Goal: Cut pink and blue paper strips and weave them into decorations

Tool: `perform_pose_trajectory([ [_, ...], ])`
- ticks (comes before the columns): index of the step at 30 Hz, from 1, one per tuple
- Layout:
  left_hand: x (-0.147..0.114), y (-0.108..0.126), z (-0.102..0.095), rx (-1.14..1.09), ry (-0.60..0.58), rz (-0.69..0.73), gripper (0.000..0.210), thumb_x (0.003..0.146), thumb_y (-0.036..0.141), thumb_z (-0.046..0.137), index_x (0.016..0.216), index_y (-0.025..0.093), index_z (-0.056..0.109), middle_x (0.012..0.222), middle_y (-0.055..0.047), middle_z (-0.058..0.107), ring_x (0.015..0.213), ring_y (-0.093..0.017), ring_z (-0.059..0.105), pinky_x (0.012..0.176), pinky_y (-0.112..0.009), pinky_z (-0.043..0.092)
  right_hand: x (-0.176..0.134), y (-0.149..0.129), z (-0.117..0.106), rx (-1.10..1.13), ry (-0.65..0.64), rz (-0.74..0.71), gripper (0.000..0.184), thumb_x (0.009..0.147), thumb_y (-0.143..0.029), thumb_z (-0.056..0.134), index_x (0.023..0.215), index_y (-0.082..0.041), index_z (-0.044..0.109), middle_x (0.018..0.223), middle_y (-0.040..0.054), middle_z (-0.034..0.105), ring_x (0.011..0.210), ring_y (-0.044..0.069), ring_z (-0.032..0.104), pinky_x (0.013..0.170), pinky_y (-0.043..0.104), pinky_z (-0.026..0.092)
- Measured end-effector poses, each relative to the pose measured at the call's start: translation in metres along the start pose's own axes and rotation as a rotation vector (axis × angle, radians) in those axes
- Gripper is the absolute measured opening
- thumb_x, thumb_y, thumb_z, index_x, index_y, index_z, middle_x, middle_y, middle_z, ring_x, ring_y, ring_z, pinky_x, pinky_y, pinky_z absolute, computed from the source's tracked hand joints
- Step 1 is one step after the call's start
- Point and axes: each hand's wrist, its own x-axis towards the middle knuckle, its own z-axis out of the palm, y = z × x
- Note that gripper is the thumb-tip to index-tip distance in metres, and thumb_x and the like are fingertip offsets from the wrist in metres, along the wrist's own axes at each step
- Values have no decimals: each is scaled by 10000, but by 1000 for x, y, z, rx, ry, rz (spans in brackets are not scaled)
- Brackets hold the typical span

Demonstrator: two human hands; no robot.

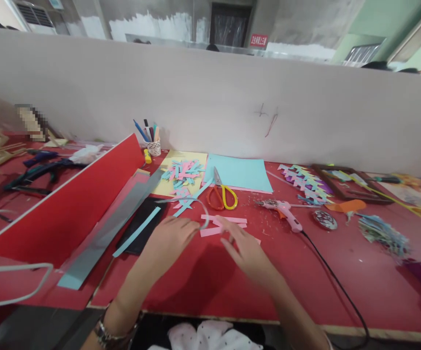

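My left hand [170, 239] is closed, its fingertips pinching a narrow light-blue paper strip [206, 206] that bends in a loop above the knuckles. Just to the right, my right hand [245, 245] has thumb and fingers apart, with nothing visible between them. Its fingertips are over pink paper strips [235, 220] lying on the red table. Red-and-yellow-handled scissors [222, 192] rest a little beyond both hands. A blue strip [137, 232] lies across a black flat object [148, 214] beside my left wrist.
Cut paper pieces [183, 172] are heaped on yellow paper, next to blue sheets [239, 170]. A pink glue gun [287, 214] trails a black cord on the right. A red board [86, 204] stands on the left. Behind stand a pen cup [154, 147] and white partition [203, 97].
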Motion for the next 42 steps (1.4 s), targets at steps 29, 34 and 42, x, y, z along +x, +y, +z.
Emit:
perform_pose_trajectory([
  [29, 21, -3, 10, -691, -191, -255, 266, 783, 354, 437, 617, 189, 562, 556, 21, 562, 522, -120, 481, 525, -220, 345, 25, 38, -62, 77, -173, -40, 161, 789, -308, 499, 709, -178, 552, 794, 31, 598, 774, 153, 538, 769, 305, 388],
  [34, 27, 11, 11, -679, -250, -171, 228, 770, 305, 459, 615, 185, 575, 581, 16, 588, 536, -120, 489, 527, -212, 341, 18, 22, -37, 52, -228, -133, 376, 801, -340, 517, 1153, -219, 464, 1180, 76, 540, 1116, 201, 460, 1027, 460, 128],
  [42, 22, 13, 11, -797, -226, -226, 209, 754, 328, 511, 632, 180, 594, 595, 25, 614, 563, -120, 522, 553, -207, 381, 19, 19, -14, 352, -307, -54, 230, 845, -300, 434, 942, -153, 583, 878, 45, 635, 757, 137, 556, 663, 224, 396],
])
